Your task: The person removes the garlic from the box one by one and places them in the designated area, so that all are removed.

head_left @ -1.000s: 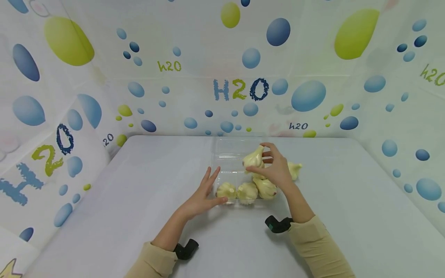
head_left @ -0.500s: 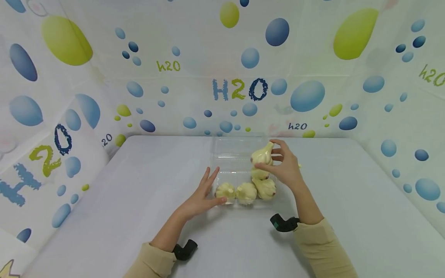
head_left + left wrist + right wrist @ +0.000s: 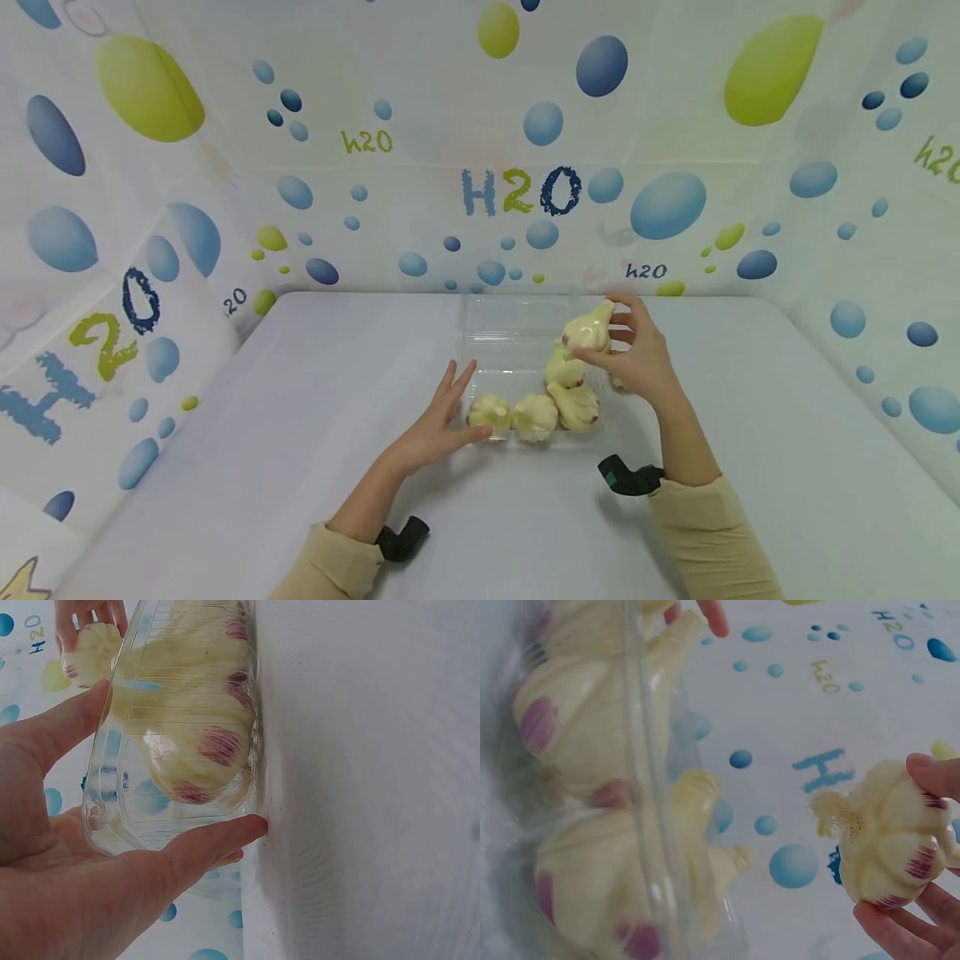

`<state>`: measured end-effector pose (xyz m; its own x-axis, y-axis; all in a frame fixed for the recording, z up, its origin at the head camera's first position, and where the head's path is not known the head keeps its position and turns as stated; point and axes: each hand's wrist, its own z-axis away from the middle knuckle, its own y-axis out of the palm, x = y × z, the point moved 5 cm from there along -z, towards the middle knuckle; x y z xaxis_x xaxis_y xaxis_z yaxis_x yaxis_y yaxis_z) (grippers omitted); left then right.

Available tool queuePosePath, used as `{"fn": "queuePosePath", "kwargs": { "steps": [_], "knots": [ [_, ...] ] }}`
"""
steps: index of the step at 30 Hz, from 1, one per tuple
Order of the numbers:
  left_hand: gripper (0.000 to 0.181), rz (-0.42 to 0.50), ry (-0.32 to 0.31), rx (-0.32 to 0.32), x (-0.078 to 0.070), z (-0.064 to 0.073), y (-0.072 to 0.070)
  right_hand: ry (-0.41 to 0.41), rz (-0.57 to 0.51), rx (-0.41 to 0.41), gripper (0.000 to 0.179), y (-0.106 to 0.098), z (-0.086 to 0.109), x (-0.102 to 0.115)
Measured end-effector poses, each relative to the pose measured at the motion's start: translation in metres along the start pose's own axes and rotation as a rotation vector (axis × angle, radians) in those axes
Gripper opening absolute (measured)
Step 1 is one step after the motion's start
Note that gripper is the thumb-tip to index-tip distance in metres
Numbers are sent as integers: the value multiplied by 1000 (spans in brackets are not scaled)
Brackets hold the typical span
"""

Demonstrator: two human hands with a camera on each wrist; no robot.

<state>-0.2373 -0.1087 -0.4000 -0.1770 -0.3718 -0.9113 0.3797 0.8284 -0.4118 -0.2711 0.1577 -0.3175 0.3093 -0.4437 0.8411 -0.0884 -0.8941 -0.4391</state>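
Note:
My right hand (image 3: 643,357) pinches a garlic bulb (image 3: 587,332) between thumb and fingers, raised above the right side of a clear plastic clamshell box (image 3: 504,385). In the right wrist view, that held garlic bulb (image 3: 896,840) shows its dry root tuft and purple streaks. Several more garlic bulbs (image 3: 536,417) sit inside the box, along its front and up its right side. My left hand (image 3: 431,429) spreads its straight fingers at the box's front left corner. In the left wrist view, thumb and fingers lie along the clear wall (image 3: 112,780).
Part of another garlic bulb (image 3: 618,383) shows beside the box, mostly hidden behind the right hand. The clear lid (image 3: 517,317) lies folded back behind the box. A white tabletop (image 3: 337,375) runs to a patterned backdrop (image 3: 420,200). Each wrist wears a black camera (image 3: 630,477).
My right hand has moved to the right and slightly away with the garlic bulb, uncovering the bulb at the box's right side. The left hand stays at the front left corner.

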Motion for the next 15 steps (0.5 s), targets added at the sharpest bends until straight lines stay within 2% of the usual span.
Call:
{"fn": "queuePosePath", "kwargs": {
  "steps": [9,15],
  "knots": [
    [89,-19,-2,-5,-4,2,-1,53,14,-58,82,-21,1,-5],
    [88,-7,-6,6,-26,11,-1,92,13,-88,83,-34,3,-8]
  ]
}}
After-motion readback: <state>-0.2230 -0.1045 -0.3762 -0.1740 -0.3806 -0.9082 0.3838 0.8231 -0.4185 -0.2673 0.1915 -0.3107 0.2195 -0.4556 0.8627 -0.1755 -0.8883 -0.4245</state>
